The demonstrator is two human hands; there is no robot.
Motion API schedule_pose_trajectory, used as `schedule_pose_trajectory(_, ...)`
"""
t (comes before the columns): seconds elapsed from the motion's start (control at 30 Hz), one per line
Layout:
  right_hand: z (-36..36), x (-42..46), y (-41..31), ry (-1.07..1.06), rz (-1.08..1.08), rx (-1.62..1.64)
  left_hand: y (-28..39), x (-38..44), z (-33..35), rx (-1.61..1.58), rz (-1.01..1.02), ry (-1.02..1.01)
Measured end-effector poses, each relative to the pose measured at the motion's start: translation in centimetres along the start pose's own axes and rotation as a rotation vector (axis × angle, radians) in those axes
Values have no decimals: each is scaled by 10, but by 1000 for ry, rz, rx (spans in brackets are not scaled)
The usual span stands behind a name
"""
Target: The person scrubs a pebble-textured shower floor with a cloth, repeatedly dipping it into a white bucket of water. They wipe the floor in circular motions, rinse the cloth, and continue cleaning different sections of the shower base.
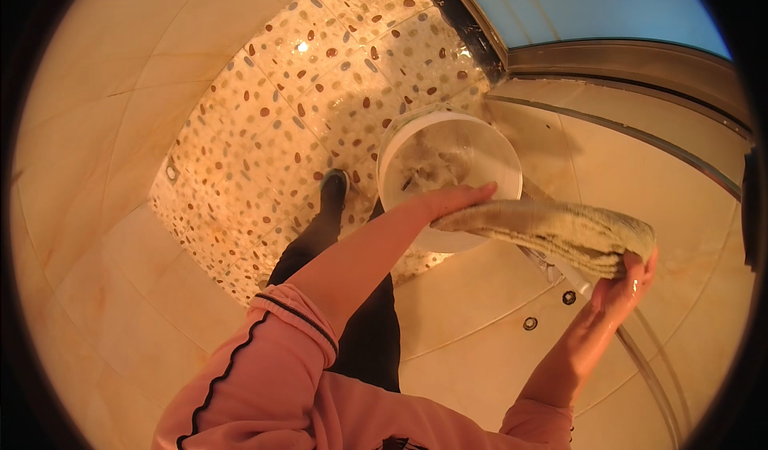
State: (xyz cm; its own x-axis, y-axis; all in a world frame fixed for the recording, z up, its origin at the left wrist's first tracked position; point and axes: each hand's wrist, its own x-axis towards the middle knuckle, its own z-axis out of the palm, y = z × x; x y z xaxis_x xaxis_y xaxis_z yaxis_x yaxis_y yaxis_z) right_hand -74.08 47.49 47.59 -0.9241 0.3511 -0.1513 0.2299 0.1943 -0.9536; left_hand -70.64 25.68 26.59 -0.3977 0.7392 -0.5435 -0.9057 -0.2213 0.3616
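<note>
A long, layered piece of pale yellowish fabric (558, 234), likely a folded wet towel, is stretched sideways between my hands. My left hand (459, 199) grips its left end, thumb along the top edge and the other fingers hidden. At the right end, my right hand (627, 285) holds the bunched folds and has a wet shine. Below the fabric's left part stands a white plastic bucket (510, 150). Inside it is murky liquid (435, 165) with dark patches that I cannot make out.
Pebble-patterned tiles (240, 150) cover the floor, wet in places. My shoe (335, 183) is left of the bucket. A tiled wall (468, 318) on the right carries two small round fittings (569, 297), a metal pipe (645, 372) and a metal-framed blue pane (600, 6). A drain (171, 172) lies far left.
</note>
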Motion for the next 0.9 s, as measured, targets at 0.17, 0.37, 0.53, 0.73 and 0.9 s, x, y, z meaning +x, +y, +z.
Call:
schedule_pose_trajectory(0.17, 24, -27, 20, -155, -49, -277, -27, 9, -30, -370, 86, 83)
schedule_pose_trajectory(0.37, 57, -53, 45, -694, -332, -519, -68, 4, -68, -467, 134, 755)
schedule_pose_trajectory(0.53, 92, -80, 91, -889, -741, -573, -81, -25, -45, -909, -51, 349)
schedule_pose_trajectory(0.73, 101, -93, 98, -933, -843, -571, -78, -15, -20, -1058, 131, 19)
schedule_pose_trajectory(0.9, 66, -71, 128, -599, -692, -866, -80, 6, -8, -1212, 203, 339)
